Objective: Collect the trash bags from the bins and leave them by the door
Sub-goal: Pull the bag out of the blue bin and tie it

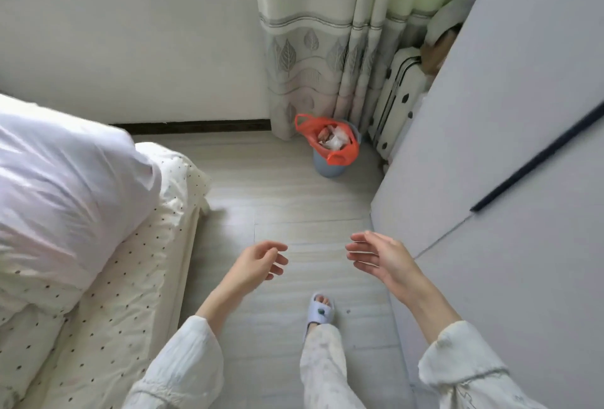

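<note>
A small blue-grey bin (pixel 328 166) stands on the floor ahead of me, at the foot of the curtain. An orange-red trash bag (pixel 343 156) lines it, its handles draped over the rim, with crumpled white and pinkish waste inside. My left hand (pixel 260 261) hovers low in front of me, fingers loosely curled and apart, holding nothing. My right hand (pixel 380 256) is held out beside it, palm turned inward, fingers spread, also holding nothing. Both hands are well short of the bin.
A bed (pixel 108 278) with dotted sheet and white quilt (pixel 65 186) fills the left. A grey wardrobe (pixel 510 179) closes the right side. A white suitcase (pixel 397 104) stands behind the bin beside the leaf-patterned curtain (pixel 313 49). Pale wood floor (pixel 287 209) runs between; my slippered foot (pixel 320 310) is below.
</note>
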The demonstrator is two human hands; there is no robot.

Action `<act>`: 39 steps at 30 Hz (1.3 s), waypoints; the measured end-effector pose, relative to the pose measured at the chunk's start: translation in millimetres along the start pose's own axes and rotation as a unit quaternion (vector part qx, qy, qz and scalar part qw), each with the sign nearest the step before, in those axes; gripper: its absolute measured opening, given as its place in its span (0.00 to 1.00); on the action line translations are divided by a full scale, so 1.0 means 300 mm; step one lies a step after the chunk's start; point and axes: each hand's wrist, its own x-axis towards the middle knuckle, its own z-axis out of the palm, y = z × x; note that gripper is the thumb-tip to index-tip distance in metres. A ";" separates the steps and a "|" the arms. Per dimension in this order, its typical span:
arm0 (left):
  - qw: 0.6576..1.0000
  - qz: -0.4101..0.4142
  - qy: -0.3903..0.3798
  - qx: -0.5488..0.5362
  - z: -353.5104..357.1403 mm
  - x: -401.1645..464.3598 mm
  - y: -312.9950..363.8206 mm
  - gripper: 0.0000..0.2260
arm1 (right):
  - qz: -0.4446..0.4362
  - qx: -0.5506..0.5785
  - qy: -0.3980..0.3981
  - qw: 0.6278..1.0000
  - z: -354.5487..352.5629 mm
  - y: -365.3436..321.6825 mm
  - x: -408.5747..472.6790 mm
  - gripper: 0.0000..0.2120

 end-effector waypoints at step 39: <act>0.940 -0.022 -0.024 0.340 0.030 2.860 0.306 0.27 | 0.320 0.185 0.145 0.918 -0.139 -0.415 2.686 0.14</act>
